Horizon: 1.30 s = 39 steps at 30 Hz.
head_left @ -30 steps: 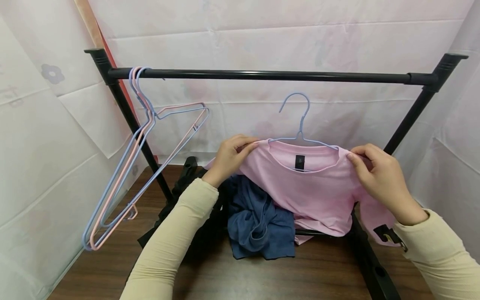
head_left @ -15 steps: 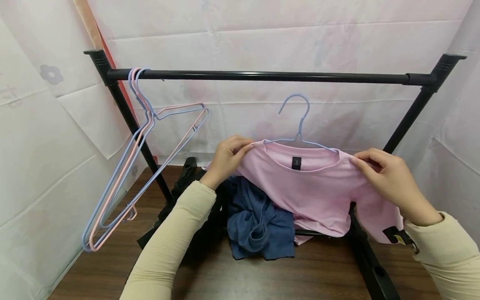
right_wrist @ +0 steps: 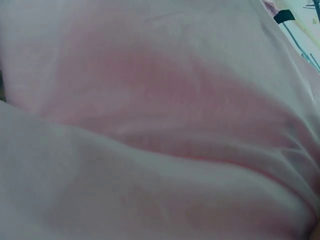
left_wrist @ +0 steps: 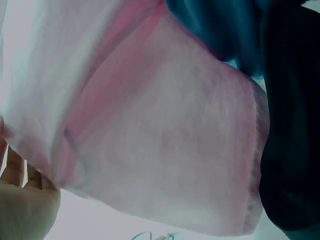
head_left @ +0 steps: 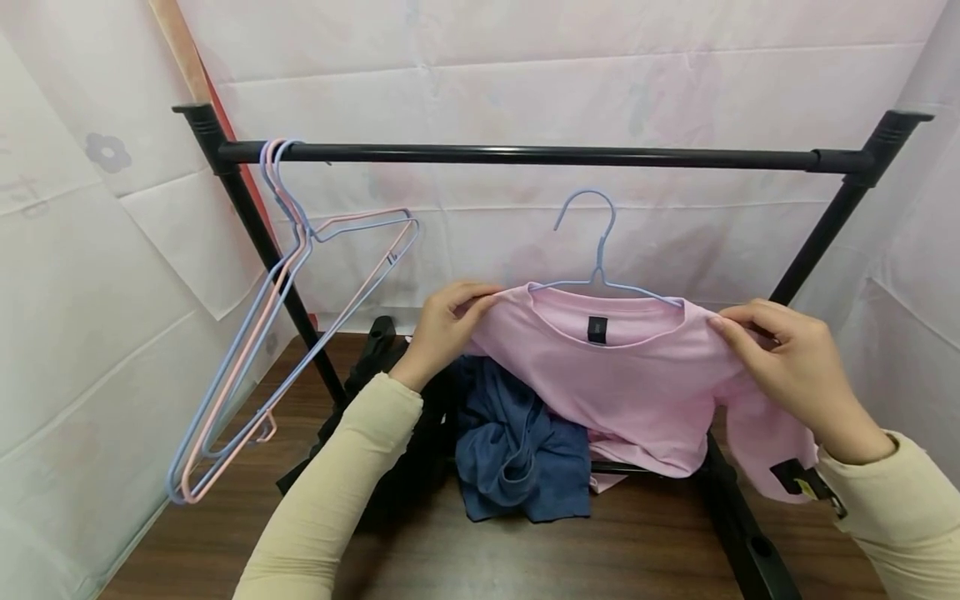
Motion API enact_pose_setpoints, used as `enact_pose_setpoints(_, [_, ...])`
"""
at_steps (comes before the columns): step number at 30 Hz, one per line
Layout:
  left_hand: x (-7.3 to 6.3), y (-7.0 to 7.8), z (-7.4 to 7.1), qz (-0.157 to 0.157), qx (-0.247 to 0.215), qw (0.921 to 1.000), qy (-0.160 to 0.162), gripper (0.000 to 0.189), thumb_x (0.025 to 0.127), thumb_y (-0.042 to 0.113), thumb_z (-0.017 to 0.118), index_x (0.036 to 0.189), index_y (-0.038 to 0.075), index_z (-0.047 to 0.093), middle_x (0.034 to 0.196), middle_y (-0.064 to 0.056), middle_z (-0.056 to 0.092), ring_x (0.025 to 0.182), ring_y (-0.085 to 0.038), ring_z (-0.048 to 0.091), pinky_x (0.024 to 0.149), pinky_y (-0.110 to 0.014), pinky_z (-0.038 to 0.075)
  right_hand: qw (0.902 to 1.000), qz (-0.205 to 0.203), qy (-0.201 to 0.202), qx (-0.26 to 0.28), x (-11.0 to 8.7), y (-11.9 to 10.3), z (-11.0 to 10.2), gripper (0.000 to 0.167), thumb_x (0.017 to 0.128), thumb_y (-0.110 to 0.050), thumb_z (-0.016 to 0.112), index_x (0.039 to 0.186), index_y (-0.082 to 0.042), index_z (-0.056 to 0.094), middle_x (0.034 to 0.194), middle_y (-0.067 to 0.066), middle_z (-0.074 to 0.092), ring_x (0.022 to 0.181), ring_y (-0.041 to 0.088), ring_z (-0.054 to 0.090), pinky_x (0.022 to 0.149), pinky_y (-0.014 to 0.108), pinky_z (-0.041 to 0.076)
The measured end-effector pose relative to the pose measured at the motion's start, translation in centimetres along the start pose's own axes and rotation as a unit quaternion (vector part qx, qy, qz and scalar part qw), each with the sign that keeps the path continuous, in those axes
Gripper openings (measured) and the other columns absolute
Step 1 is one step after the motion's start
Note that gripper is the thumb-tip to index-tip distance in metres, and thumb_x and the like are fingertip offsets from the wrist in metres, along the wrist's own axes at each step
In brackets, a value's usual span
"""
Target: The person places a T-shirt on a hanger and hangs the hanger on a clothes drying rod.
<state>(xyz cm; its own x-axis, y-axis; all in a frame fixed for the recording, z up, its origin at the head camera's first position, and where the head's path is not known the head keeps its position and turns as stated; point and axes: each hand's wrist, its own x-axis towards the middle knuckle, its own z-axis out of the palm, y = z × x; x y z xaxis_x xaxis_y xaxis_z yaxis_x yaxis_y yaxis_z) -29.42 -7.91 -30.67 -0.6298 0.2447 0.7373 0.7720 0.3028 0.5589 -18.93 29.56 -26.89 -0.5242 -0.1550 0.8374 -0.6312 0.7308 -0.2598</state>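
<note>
A pink shirt (head_left: pixel 622 383) is spread between my hands, with a blue wire hanger (head_left: pixel 600 267) inside its neckline and the hook standing up below the rack bar. My left hand (head_left: pixel 446 329) pinches the shirt's left shoulder between thumb and fingers. At the opposite shoulder, my right hand (head_left: pixel 795 358) pinches the fabric the same way. The hanger's lower part is hidden inside the shirt. In the left wrist view a sleeve of the pink shirt (left_wrist: pixel 170 125) hangs beside my left hand (left_wrist: pixel 25 200). Pink fabric (right_wrist: pixel 150 100) fills most of the right wrist view.
Several blue and pink wire hangers (head_left: pixel 247 375) hang at the left end of the black rack bar (head_left: pixel 525 155). A dark blue garment (head_left: pixel 517 450) and a black garment (head_left: pixel 405 467) lie over the lower rail, above the brown wooden surface (head_left: pixel 600 550).
My right hand has moved outward to the right and slightly down, drawing the shirt's shoulder along. The left hand has shifted slightly left and down. The neckline is stretched wider over the hanger.
</note>
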Motion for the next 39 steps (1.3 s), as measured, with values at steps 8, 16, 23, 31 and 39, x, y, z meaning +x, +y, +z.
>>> enact_pose_setpoints(8, [-1.4,-0.2,-1.5,0.002,-0.013,0.9995,0.029,0.017,0.095,0.012,0.065,0.107,0.005,0.074,0.110,-0.009,0.070,0.108,-0.021,0.062,0.096,-0.029,0.048,0.9998,-0.016,0.012,-0.009,0.2,-1.0,-0.7,0.002,0.084,-0.002,0.075,0.083,-0.001,0.075,0.078,-0.022,0.061,0.066,-0.010,0.043,0.062,0.006,0.033])
enact_pose_setpoints(16, [-4.4,-1.1,-3.5,-0.016,0.044,0.9975,0.052,0.019,0.094,0.010,0.066,0.111,0.006,0.073,0.112,-0.008,0.069,0.102,-0.021,0.062,0.090,-0.024,0.047,0.9980,-0.009,0.061,-0.011,0.8,-2.5,-1.5,0.006,0.084,0.003,0.072,0.079,0.006,0.072,0.084,-0.035,0.054,0.072,-0.016,0.045,0.068,0.004,0.034])
enact_pose_setpoints(23, [-7.3,-1.7,-5.7,-0.078,0.111,0.9889,0.060,0.021,0.095,0.013,0.064,0.115,0.007,0.071,0.111,-0.008,0.069,0.095,-0.016,0.062,0.082,-0.013,0.046,0.9966,-0.001,0.076,-0.032,0.8,-1.7,-2.5,0.004,0.083,0.001,0.072,0.082,0.005,0.073,0.088,-0.041,0.052,0.076,-0.020,0.046,0.072,0.003,0.034])
enact_pose_setpoints(31, [-9.9,-2.2,-7.8,-0.097,0.170,0.9775,0.080,0.022,0.093,0.009,0.067,0.113,0.003,0.071,0.106,-0.010,0.069,0.084,-0.007,0.058,0.075,-0.012,0.045,0.9950,0.018,0.092,-0.035,0.9,-1.4,-3.8,0.009,0.085,-0.002,0.072,0.083,0.006,0.074,0.085,-0.042,0.054,0.073,-0.019,0.046,0.071,0.003,0.034])
enact_pose_setpoints(39, [-12.2,-2.1,-9.7,-0.123,0.200,0.9684,0.084,0.021,0.094,0.010,0.065,0.113,0.004,0.070,0.104,-0.012,0.070,0.081,0.004,0.053,0.069,-0.010,0.042,0.9916,0.065,0.108,-0.028,0.9,-2.0,-5.4,0.014,0.087,-0.003,0.071,0.090,0.011,0.072,0.086,-0.040,0.057,0.075,-0.017,0.049,0.070,0.002,0.035])
